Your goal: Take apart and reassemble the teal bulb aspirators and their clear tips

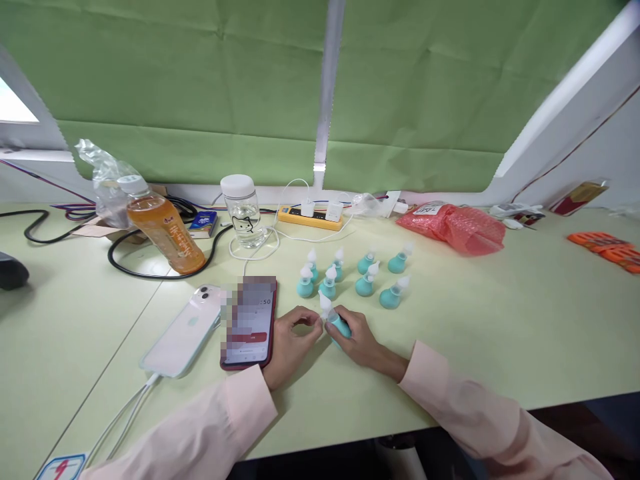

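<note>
A teal squeeze-bulb nasal aspirator with a whitish translucent nozzle is in my right hand. My fingers wrap round its bulb, and it tilts so the nozzle points up and left. My left hand is closed in a pinch, thumb and forefinger at the base of the nozzle; the fingertips hide the exact contact. Just beyond my hands, several more aspirators stand in loose rows on the table, bulbs down and nozzles up, some leaning right.
Left of my hands lie a red-cased phone and a pale phone with a cable. Behind are an orange drink bottle, a white-lidded jar, a yellow power strip and a red bubble-wrap bag. Orange items lie far right.
</note>
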Available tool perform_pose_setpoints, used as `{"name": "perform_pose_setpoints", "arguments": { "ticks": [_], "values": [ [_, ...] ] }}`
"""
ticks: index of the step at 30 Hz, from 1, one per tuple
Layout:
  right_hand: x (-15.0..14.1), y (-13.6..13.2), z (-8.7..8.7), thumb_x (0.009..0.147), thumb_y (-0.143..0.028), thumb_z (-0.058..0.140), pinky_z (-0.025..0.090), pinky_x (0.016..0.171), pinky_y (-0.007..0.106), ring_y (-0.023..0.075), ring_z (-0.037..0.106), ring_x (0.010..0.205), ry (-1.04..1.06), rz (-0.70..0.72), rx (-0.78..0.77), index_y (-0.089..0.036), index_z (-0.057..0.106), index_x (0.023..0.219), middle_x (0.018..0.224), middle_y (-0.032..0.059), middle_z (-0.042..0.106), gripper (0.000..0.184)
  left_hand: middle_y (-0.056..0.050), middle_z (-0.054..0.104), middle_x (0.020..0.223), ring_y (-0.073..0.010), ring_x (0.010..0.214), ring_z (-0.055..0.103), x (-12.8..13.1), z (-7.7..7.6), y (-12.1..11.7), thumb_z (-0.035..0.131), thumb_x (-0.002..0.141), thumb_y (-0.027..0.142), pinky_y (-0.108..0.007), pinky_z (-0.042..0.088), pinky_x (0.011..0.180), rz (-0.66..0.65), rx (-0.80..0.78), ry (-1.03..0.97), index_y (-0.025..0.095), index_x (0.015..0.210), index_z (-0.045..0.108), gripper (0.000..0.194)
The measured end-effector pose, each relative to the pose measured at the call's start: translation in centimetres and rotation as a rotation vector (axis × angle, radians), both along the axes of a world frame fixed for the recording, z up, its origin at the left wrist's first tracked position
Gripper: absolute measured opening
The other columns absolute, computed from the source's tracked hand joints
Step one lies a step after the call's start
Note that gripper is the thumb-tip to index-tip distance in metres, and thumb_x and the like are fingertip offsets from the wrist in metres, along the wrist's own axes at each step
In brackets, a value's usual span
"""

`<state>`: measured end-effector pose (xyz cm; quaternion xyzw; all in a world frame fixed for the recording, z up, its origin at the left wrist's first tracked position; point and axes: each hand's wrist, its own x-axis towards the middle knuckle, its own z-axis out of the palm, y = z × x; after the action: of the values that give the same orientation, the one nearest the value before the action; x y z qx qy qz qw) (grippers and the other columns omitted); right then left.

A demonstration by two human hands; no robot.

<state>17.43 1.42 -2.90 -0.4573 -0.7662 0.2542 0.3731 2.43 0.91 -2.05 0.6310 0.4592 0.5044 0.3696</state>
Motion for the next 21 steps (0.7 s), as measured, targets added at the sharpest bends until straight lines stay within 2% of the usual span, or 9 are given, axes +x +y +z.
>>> {"name": "perform_pose_setpoints", "arguments": {
  "ticks": [4, 6, 11, 17, 21],
  "values": [
    [0.03, 0.05, 0.11, 0.078, -0.028, 0.042, 0.032, 0.051, 0.021, 0.0091, 0.038, 0.052, 0.029, 0.024, -0.019, -0.017, 0.045, 0.073, 0.059, -0.0025, 0.044, 0.012, -0.005, 0.062, 0.083, -0.0156, 0.075, 0.057, 0.09, 0.33, -0.07, 0.056, 0.072, 0.022, -0.028, 0.048, 0.066, -0.059, -0.035, -0.039, 0.017, 0.09, 0.061, 0.019],
    [0.03, 0.04, 0.15, 0.078, -0.027, 0.043, 0.032, 0.051, 0.021, 0.0091, 0.038, 0.052, 0.025, 0.024, -0.014, -0.017, 0.045, 0.073, 0.059, -0.0024, 0.044, 0.011, -0.006, 0.063, 0.085, -0.017, 0.077, 0.058, 0.09, 0.24, -0.02, 0.056, 0.072, 0.023, -0.03, 0.048, 0.068, -0.073, 0.019, -0.028, 0.018, 0.084, 0.065, 0.015],
    [0.03, 0.0, 0.08, 0.077, -0.028, 0.043, 0.031, 0.051, 0.021, 0.0095, 0.04, 0.052, -0.002, 0.002, 0.007, -0.018, 0.043, 0.071, 0.057, -0.0028, 0.044, 0.012, -0.005, 0.064, 0.074, -0.0173, 0.071, 0.058, -0.01, -0.31, 0.09, 0.058, 0.071, 0.023, -0.031, 0.048, 0.064, -0.031, 0.119, -0.023, 0.021, 0.072, 0.067, 0.009],
    [-0.18, -0.23, 0.18, 0.078, -0.027, 0.042, 0.032, 0.052, 0.023, 0.0109, 0.039, 0.053, -0.026, 0.008, 0.074, -0.019, 0.043, 0.069, 0.058, -0.0012, 0.045, 0.012, -0.004, 0.06, 0.066, -0.0133, 0.062, 0.055, 0.02, 0.11, -0.2, 0.057, 0.07, 0.022, -0.025, 0.046, 0.058, -0.024, 0.057, 0.006, 0.015, 0.067, 0.063, 0.009],
    [-0.12, -0.41, 0.22, 0.077, -0.026, 0.044, 0.033, 0.054, 0.024, 0.0117, 0.041, 0.056, 0.023, 0.011, 0.125, -0.019, 0.041, 0.07, 0.061, 0.0, 0.046, 0.01, -0.001, 0.056, 0.061, -0.0114, 0.058, 0.052, -0.03, 0.05, -0.44, 0.057, 0.068, 0.019, -0.024, 0.044, 0.056, -0.003, 0.075, 0.037, 0.015, 0.062, 0.057, 0.007]
  ]
}}
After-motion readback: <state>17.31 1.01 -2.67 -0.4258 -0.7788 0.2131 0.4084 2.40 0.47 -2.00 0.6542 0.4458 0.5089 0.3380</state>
